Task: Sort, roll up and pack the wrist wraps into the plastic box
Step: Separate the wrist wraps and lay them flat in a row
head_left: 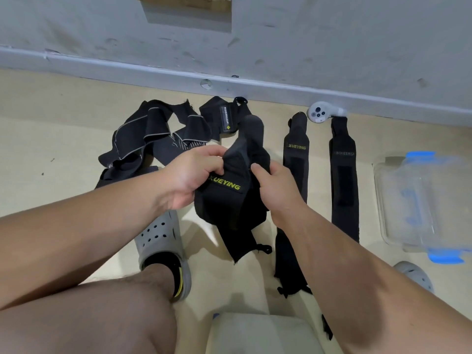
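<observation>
**Wrap in both hands, box off to the right**

In the head view we hold one black wrist wrap (the one with the yellow XUEYING label) above the floor, straight in front of us. Our left hand pinches its folded upper edge with curled fingers. Our right hand grips its right side, thumb on top.

The wrap's long axis runs away from us: one end rises towards the wall and the tail hangs down our way. We judge it bunched and not yet rolled.

To the right, two laid-out wraps lie straight and parallel on the floor. Beyond them stands the plastic box, well apart from the held wrap, so our right hand is the nearer. A tangled pile of further wraps lies to the left.
</observation>
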